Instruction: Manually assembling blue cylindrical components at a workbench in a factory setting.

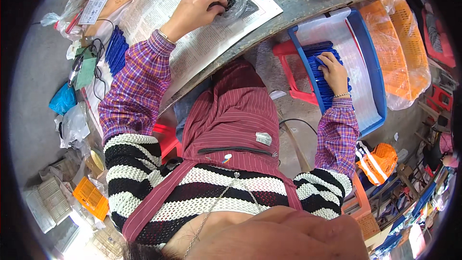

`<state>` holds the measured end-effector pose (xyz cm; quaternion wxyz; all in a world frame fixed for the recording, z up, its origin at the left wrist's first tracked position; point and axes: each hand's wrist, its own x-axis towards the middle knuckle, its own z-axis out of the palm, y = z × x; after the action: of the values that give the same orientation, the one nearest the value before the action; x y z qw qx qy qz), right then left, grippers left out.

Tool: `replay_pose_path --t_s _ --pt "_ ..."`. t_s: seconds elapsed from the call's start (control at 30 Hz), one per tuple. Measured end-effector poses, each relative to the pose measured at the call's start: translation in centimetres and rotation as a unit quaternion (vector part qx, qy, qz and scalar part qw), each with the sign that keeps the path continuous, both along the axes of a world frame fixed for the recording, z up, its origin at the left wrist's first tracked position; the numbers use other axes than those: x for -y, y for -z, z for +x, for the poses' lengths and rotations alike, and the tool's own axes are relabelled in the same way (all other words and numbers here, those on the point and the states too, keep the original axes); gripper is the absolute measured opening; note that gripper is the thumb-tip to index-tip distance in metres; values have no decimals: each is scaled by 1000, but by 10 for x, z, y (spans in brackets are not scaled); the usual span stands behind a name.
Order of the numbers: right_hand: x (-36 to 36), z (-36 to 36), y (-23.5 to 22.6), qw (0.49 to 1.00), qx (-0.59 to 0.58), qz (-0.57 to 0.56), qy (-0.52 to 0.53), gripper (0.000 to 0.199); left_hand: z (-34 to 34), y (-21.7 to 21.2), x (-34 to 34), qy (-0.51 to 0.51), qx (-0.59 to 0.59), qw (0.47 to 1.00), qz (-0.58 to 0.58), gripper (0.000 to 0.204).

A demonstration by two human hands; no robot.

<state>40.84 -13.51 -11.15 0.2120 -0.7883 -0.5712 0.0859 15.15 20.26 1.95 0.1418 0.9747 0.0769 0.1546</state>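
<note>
My left hand reaches into a round clear plastic dish on the newspaper. Its fingers are curled at some small dark pieces; what they pinch is hidden. My right hand is down in a blue bin, its bent fingers closing on slim, shiny blue stick-like pieces. These lie side by side along the bin's near-left side, next to clear plastic sheeting. More such blue pieces lie in a bundle left of the newspaper.
The blue bin rests on a red stool, beside the dark worktable. Orange baskets wrapped in clear film stand to the right. At left are cables, a blue bag and cardboard boxes. An orange bag lies lower right.
</note>
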Motion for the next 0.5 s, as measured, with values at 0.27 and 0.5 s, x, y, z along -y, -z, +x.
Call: replay_pose_path --t_s 0.27,0.5 --pt "4 -6 -11 999 -24 -37 14 35 0 -16 1 -37 -4 994 -107 9" --pt "1 2 -4 998 -37 -45 9 41 -5 -13 -2 -39 22 979 -198 7"
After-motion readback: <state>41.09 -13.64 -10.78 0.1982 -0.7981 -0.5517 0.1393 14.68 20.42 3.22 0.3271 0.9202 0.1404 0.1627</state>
